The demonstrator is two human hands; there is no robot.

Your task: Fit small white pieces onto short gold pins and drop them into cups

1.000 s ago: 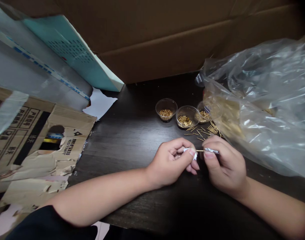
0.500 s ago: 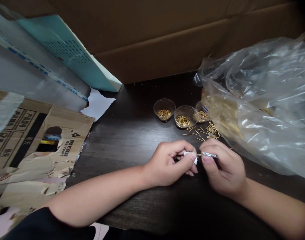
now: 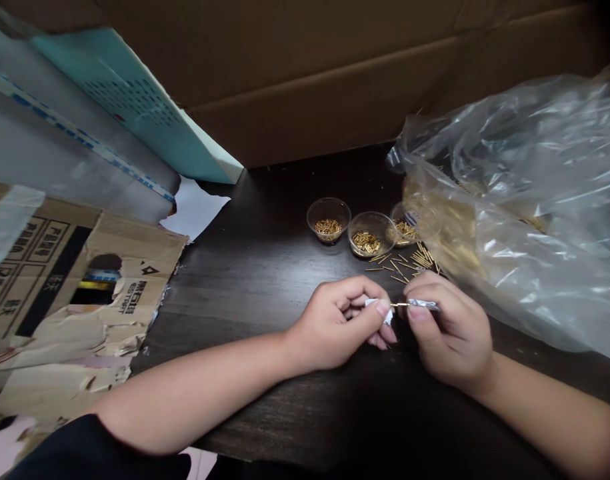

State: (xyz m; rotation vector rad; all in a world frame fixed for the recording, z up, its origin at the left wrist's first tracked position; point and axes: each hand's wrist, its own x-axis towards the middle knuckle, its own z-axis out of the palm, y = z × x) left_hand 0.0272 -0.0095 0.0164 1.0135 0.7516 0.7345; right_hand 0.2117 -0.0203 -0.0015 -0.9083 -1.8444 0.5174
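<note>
My left hand (image 3: 347, 323) is closed in a pinch, with a crumpled white scrap (image 3: 386, 315), like paper or tissue, between thumb and fingers. From it a thin brass pin (image 3: 401, 305) runs across to my right hand (image 3: 447, 327). That hand is also pinched shut, on a silvery-white strip (image 3: 423, 304) like foil or tape at the pin's other end. Fingertips hide both ends of the pin. Just beyond my hands lie several loose brass pins (image 3: 422, 259) on the dark table (image 3: 245, 287).
Clear plastic cups, a left one (image 3: 329, 212) and a middle one (image 3: 372, 223), hold small brass pieces; another stands partly behind. A large clear plastic bag (image 3: 535, 267) lies right. A torn cardboard box (image 3: 149, 257) stands left, a teal panel (image 3: 135, 93) behind it. Brown cardboard (image 3: 335, 80) walls the back.
My right hand has shifted slightly right and up, and the gap between the hands is a little wider, showing more of the brass pin. The cups and loose pins have stayed put.
</note>
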